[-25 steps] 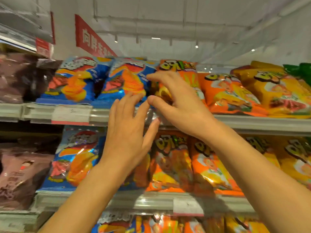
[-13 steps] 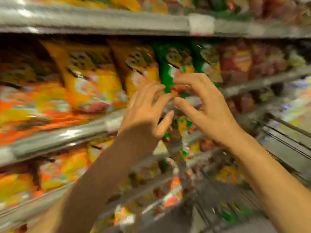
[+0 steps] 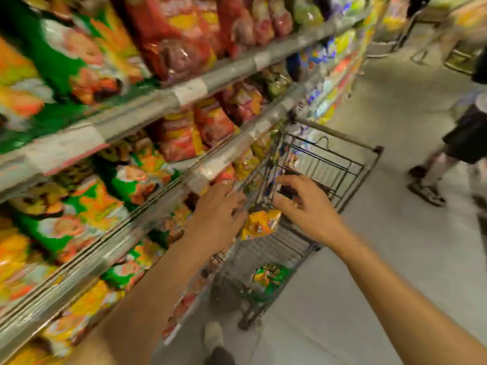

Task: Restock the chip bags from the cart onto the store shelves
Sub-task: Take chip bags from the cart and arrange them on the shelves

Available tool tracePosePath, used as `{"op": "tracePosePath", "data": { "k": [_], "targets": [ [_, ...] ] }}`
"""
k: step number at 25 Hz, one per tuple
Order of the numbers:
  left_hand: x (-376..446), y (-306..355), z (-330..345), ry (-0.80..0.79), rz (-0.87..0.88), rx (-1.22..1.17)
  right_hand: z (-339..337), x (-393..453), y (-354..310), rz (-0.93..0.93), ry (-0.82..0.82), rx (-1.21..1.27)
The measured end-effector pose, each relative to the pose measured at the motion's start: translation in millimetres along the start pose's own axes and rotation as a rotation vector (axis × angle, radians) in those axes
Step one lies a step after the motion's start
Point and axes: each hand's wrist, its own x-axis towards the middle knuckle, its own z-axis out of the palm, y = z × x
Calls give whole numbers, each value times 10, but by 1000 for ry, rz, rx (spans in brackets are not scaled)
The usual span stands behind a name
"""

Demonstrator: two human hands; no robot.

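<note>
Both hands are extended over the wire cart point(image 3: 326, 164), which stands on the floor just right of the shelves point(image 3: 147, 101). Left hand point(image 3: 218, 219): fingers curled downward at the cart's near left edge; the blur hides whether its grip holds anything. Right hand point(image 3: 303, 206): fingers spread apart and bent, gripping nothing visible. A yellow chip bag point(image 3: 261, 223) lies in the cart between and just below the hands. A green chip bag point(image 3: 268, 279) sits lower, nearer. Another person's legs point(image 3: 453, 154) stand far right.
</note>
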Motion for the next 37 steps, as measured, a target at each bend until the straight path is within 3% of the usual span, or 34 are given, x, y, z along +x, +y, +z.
{"op": "tracePosePath", "data": {
  "k": [6,10,13,17,21,24,26,33,37],
  "targets": [
    [1165,-495,1296,-313,-15,-40,521,514,1144,428,-220,162],
    [1819,-809,2068,-560,-74,-30,1086,726,1777,812,-383,272],
    [2135,-1020,2658,-725,-124,19,1605,850,2210,1076,-331,492],
    [2353,-1266,3443,-841,-149,94,2536,756,2604,1394,-219,545],
    [2502,-1458,4316,-906,-137,164,3510,559,2835,1591,-179,626],
    [2465,-1531,4873,-960,-113,205,3889,435,2915,1799,-73,592],
    [2423,-1587,5126,-965,-125,234,4048,406,2919,1843,-5,590],
    [2522,-1870,5528,-854,-180,259,4266,473,3084,1953,-51,490],
    [2625,-1958,5505,-861,-225,197,4318,457,3053,1975,104,479]
  ]
}}
